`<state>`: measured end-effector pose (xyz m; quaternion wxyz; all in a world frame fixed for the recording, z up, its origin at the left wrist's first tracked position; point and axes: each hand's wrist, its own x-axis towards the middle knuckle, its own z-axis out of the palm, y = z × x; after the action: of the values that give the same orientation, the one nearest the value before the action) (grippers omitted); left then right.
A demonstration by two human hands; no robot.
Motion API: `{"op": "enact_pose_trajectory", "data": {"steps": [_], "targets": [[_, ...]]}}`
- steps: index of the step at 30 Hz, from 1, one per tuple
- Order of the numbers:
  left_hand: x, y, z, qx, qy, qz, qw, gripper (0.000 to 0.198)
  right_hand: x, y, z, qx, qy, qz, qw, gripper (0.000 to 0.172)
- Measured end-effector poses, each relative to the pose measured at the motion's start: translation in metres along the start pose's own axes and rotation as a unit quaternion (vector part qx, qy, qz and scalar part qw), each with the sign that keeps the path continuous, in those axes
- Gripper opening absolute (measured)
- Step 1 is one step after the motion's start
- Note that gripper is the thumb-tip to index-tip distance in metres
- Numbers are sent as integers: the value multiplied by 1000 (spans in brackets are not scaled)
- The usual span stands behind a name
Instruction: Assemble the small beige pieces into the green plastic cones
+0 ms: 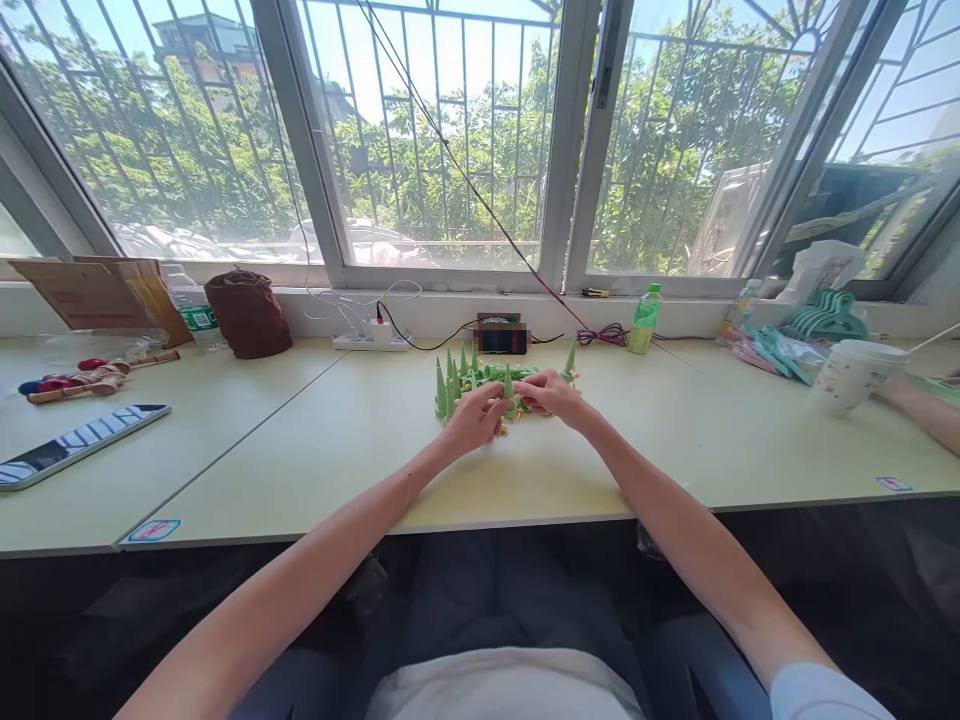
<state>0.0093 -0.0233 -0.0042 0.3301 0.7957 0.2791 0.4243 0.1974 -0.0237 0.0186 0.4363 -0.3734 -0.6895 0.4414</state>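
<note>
Both of my hands meet over a group of small green pieces at the middle of the pale table. My left hand (475,418) has its fingers closed at the base of an upright green cone (508,383). From the other side, my right hand (550,393) reaches the same cone with its fingertips pressed together. Several more green cones (440,390) stand to the left, and one green cone (571,358) stands behind my right hand. Flat green pieces (491,372) and small tan bits lie around and behind my fingers.
A phone (502,338) leans at the back, beside cables and a power strip (371,342). A green bottle (645,320) and a white cup (855,378) are on the right, near another person's arm (926,408). Far left are a tablet-like object (75,445) and a brown pouch (247,313).
</note>
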Motion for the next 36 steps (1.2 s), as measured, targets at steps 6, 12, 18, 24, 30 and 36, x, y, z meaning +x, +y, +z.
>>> {"op": "enact_pose_trajectory", "data": {"steps": [6, 12, 18, 24, 30, 36], "targets": [[2, -3, 2, 53, 32, 35, 998, 27, 5, 6, -1, 3, 28, 6, 1000, 48], [6, 7, 6, 17, 125, -19, 992, 36, 10, 11, -2, 21, 108, -40, 993, 48], [10, 10, 3, -136, 100, -107, 980, 46, 9, 9, -1, 7, 114, -76, 991, 45], [10, 8, 3, -210, 64, -127, 967, 49, 8, 8, 3, -36, 96, -82, 991, 47], [9, 5, 3, -171, 82, -91, 978, 47, 5, 8, 3, -43, 81, -69, 993, 46], [3, 9, 4, -55, 90, -39, 994, 33, 5, 8, 2, 24, 51, -31, 998, 44]]}}
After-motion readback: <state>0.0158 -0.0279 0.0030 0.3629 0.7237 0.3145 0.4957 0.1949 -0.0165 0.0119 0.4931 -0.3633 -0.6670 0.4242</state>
